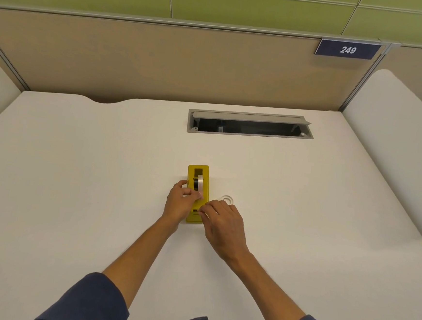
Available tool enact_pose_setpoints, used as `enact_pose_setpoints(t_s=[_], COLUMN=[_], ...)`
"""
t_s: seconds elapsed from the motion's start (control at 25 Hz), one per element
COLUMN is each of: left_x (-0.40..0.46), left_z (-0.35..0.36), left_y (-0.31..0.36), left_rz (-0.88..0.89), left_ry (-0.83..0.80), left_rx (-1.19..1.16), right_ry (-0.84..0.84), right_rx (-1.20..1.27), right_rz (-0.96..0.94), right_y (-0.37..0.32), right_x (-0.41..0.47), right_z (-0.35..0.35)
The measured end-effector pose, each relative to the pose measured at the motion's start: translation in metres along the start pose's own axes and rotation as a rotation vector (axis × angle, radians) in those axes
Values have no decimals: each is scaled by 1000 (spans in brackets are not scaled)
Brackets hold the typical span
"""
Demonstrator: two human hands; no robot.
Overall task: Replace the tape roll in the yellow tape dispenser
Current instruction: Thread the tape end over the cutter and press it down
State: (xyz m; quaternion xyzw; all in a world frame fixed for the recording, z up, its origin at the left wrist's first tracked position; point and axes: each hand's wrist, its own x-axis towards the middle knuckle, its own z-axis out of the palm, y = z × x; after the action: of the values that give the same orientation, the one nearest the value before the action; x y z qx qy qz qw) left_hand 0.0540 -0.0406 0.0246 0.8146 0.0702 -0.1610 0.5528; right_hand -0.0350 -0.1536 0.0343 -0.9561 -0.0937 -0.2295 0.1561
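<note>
— Yellow dispenser (197,194) lies lengthwise away from you on the bench (77,174); roll (199,183) seated inside.
— Your left hand (180,203) pinches the tape end; your right hand (224,224), nearer the cutter, probably pinches it too.

Looking forward and down from head height, wide-angle, straight lines bending toward the edges. Facing a white desk (77,174) square on, toward a beige partition (162,62) at its far side. Sitting close: both forearms reaching in from the bottom edge, the left hand (178,202) and right hand (225,224) meeting near frame centre. Only one view, sharing nothing.
</note>
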Motion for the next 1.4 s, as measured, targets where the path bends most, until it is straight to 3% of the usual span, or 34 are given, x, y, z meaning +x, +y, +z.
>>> enact_pose_setpoints(t_s=[0.4,0.56,1.4], left_x=[-19,-28,-41], left_z=[-5,-11,-12], left_y=[-5,-20,-32], left_rz=[1,84,253], left_ry=[-20,80,35], left_rx=[-104,-21,147], right_ry=[0,-10,-2], right_rx=[7,13,4], right_rz=[-5,2,-1], right_y=[-1,-2,5], right_x=[0,-3,-15], right_z=[-3,-2,22])
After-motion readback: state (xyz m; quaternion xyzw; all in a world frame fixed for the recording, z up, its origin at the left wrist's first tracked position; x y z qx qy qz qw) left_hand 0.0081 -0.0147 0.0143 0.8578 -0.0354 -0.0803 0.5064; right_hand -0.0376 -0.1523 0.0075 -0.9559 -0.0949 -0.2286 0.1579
